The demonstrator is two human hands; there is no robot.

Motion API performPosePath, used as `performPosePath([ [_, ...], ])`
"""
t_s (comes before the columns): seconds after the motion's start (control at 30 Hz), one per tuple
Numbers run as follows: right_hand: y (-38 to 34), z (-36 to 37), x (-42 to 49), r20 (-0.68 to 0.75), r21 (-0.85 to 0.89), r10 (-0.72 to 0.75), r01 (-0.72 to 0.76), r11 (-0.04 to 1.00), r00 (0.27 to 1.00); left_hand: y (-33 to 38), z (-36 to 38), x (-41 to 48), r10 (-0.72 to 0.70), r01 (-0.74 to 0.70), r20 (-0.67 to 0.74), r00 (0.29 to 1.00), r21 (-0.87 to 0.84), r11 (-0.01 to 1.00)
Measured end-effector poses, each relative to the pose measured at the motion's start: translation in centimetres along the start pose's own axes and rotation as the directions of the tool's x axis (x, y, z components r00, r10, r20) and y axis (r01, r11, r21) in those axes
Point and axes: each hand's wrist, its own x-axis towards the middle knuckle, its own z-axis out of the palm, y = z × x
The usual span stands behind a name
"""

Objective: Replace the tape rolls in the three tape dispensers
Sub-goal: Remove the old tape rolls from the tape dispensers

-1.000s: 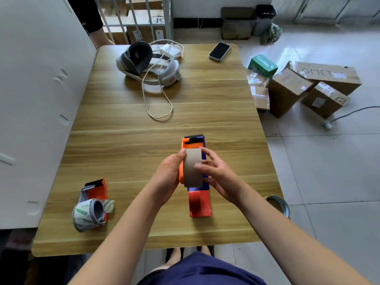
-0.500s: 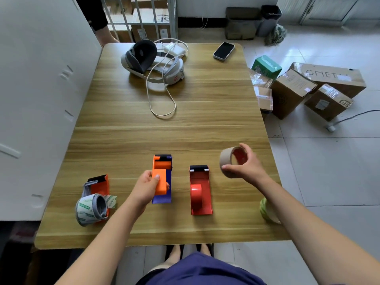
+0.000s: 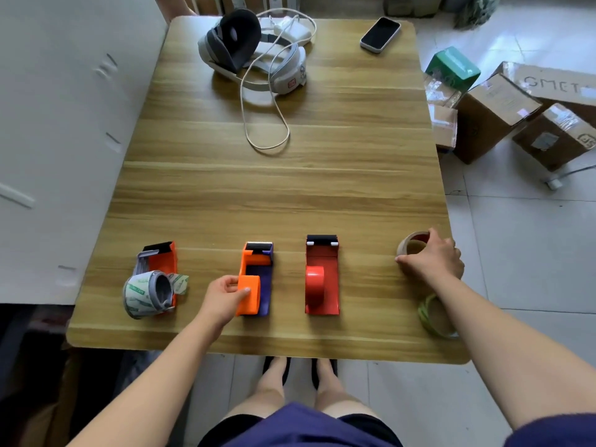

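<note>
orange dispenser [image 3: 163,261]: table's 7 o'clock, cutter toward 12, white green-printed roll [image 3: 142,295] askew at its near end | orange-purple dispenser [image 3: 261,285]: 6 o'clock, flat, hub bare | red dispenser [image 3: 322,285]: at its 3 o'clock, flat, hub bare | brown roll [image 3: 407,246]: 4 o'clock, table edge | green-striped roll [image 3: 432,312]: 5 o'clock, partly hidden

Lower left: orange-and-grey dispenser [image 3: 166,261], white roll [image 3: 138,295] with green print. Centre, at my left hand [image 3: 222,298]: orange-and-purple dispenser [image 3: 259,274]. Right of it: all-red dispenser [image 3: 322,275]. Under my right hand [image 3: 432,259]: tan roll [image 3: 409,245]. Lower right: green-striped roll [image 3: 430,312]. Table [image 3: 290,188]: light wood grain.
</note>
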Motion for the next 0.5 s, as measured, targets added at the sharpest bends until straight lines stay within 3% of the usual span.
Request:
performPosePath([
  [0.17,0.7,0.7,0.0,0.01,0.004,0.025,-0.025,1.0,1.0,-0.2,0.2,0.2,0.009,-0.007,-0.04,0.999,0.058,0.998],
  [0.3,-0.2,0.2,-0.4,0.009,-0.08,0.027,-0.026,0.996,1.0,0.1,-1.0,-0.2,0.132,-0.102,-0.128,0.983,0.219,0.97],
  [0.4,-3.2,-0.6,-1.3,-0.035,-0.103,-0.083,0.079,0.992,0.996,1.2,-3.5,-0.5,0.259,-0.189,-0.25,0.933,0.272,0.943],
  [0.5,-7.9,-1.0,-3.1,-0.062,-0.068,-0.256,0.252,0.965,0.965,1.6,-6.8,-0.1,0.373,-0.221,-0.412,0.831,0.37,0.902],
])
